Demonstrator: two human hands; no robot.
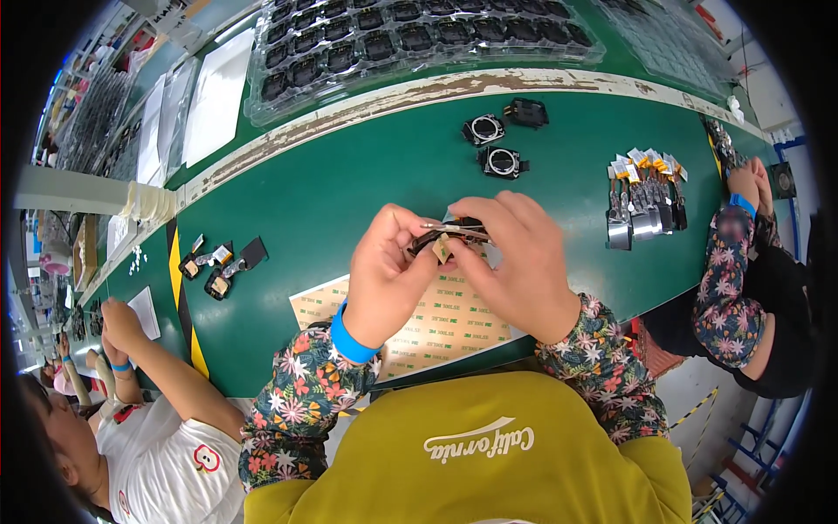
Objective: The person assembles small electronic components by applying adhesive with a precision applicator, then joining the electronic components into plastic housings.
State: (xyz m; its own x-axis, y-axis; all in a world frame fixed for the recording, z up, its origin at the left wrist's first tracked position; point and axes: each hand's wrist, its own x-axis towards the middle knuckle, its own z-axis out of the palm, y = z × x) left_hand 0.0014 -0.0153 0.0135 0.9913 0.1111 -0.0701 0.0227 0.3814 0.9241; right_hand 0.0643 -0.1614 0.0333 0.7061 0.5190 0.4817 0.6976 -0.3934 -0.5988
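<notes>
My left hand (pixel 384 271) grips a small black device part (pixel 421 242) above the green bench, fingers closed round its edge. Close against it, my right hand (pixel 524 258) pinches thin silver tweezers (pixel 449 229), whose tip points toward the left fingers. A small tan piece of adhesive backing (pixel 443 250) stands at the part between my two thumbs. My fingers hide much of the part. Under both hands lies a tan adhesive sheet (pixel 410 348) with rows of green print.
Two black housings with silver rings (pixel 502 162) and a black housing (pixel 526 113) lie beyond my hands. Several display modules with flex cables (pixel 646 196) sit right; similar parts (pixel 216 281) left. A clear tray (pixel 419 63) holds black housings on the shelf. People work on both sides.
</notes>
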